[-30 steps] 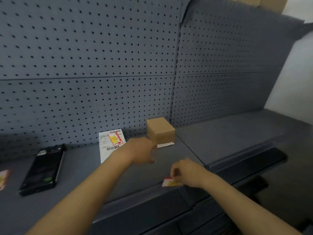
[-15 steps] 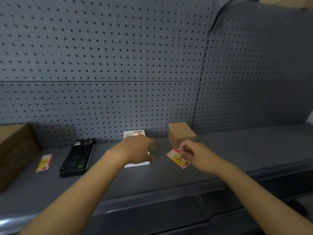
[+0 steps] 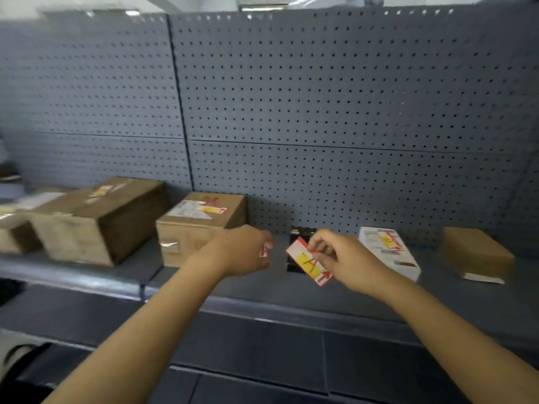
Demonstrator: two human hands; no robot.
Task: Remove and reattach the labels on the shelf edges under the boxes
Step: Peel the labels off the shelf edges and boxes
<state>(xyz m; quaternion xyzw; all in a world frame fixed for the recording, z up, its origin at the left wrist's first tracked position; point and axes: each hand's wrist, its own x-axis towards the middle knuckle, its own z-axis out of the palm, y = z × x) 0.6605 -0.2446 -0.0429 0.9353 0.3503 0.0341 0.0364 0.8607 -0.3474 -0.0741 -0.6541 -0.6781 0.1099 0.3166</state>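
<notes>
While the right hand (image 3: 347,258) pinches a peeled label (image 3: 309,262) above the shelf edge (image 3: 291,312), reattaching remains; the left hand's (image 3: 245,250) grip is unclear.

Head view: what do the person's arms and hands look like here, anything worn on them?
Both forearms are bare as far as the frame shows: no sleeves, gloves, watch or wristband. No rings show on the fingers of the left hand or the right hand, though motion blur hides fine detail.
</notes>
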